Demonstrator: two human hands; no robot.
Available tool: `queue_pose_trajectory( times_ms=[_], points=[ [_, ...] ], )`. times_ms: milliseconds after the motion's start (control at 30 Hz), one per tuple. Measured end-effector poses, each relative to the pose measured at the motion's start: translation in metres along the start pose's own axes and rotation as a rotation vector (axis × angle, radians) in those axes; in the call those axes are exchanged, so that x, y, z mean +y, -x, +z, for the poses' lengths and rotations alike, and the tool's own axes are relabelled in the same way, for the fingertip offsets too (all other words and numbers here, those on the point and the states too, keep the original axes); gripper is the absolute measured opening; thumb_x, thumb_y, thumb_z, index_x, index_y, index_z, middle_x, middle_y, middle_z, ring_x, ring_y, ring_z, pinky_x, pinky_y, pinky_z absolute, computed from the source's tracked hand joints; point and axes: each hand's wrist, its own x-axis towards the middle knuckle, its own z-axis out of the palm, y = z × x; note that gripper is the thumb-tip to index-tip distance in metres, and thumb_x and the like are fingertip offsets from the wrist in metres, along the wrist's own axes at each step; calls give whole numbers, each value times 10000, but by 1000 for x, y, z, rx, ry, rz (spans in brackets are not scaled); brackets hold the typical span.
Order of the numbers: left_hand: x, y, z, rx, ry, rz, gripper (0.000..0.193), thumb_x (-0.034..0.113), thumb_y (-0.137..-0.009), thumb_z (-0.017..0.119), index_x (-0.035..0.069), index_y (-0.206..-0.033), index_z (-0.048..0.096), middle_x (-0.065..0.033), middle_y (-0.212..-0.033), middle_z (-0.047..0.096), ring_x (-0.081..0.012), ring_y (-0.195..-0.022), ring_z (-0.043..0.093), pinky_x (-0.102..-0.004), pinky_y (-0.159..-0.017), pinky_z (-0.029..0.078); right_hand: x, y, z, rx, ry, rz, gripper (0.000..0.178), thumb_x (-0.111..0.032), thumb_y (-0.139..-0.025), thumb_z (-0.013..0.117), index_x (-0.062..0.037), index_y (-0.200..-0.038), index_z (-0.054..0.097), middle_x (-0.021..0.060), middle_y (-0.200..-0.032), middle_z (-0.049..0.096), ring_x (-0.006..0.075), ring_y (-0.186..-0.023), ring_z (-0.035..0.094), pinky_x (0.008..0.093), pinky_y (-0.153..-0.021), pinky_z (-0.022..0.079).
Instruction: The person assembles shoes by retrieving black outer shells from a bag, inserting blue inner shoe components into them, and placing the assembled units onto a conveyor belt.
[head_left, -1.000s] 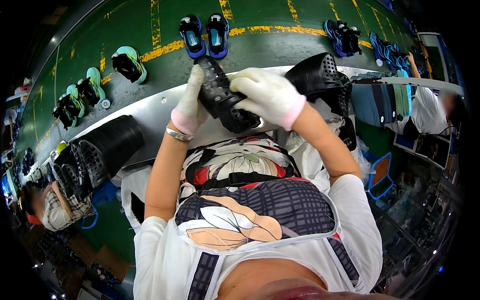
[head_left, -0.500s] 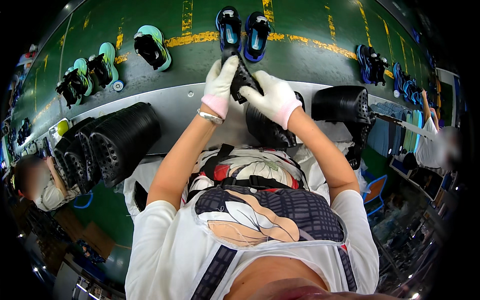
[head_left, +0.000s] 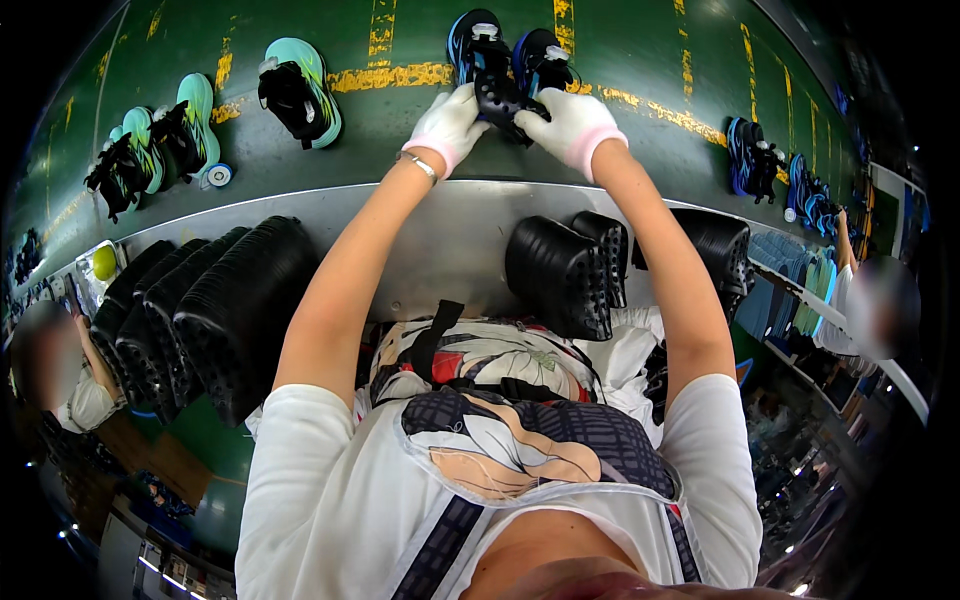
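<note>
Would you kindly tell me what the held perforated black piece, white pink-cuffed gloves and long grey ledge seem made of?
Black piece: probably moulded plastic or rubber, semi-glossy, given its faint highlights.
Gloves: likely matte fabric, showing no shine.
Ledge: apparently satin metal, from its soft reflections.

You wear white gloves [head_left: 448, 124] with pink cuffs [head_left: 606, 142], white shirt [head_left: 310, 450], flower-printed apron [head_left: 530, 445], seemingly silver wristband [head_left: 420, 166].
</note>
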Motion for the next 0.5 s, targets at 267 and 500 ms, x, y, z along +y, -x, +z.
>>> queue_pose_trajectory(
  times_ms=[267, 500],
  points=[
    [9, -8, 15, 176, 2, 49, 170, 182, -803, 617, 106, -955, 618, -63, -983, 566, -305, -885, 549, -421, -759, 494, -27, -62, -34, -116, 329, 42, 387, -351, -812, 501, -48, -965, 689, 177, -971, 666, 320, -912, 643, 398, -806, 517],
    [13, -20, 19, -68, -75, -172, 167, 182, -851, 515, 83, -962, 590, -104, -1038, 588, -321, -937, 559, -436, -776, 488, -38, -94, 32, 55, 290, 103, 435, -408, -901, 501, 4, -982, 616, 179, -928, 678, 329, -873, 659, 402, -760, 524]
  ],
)
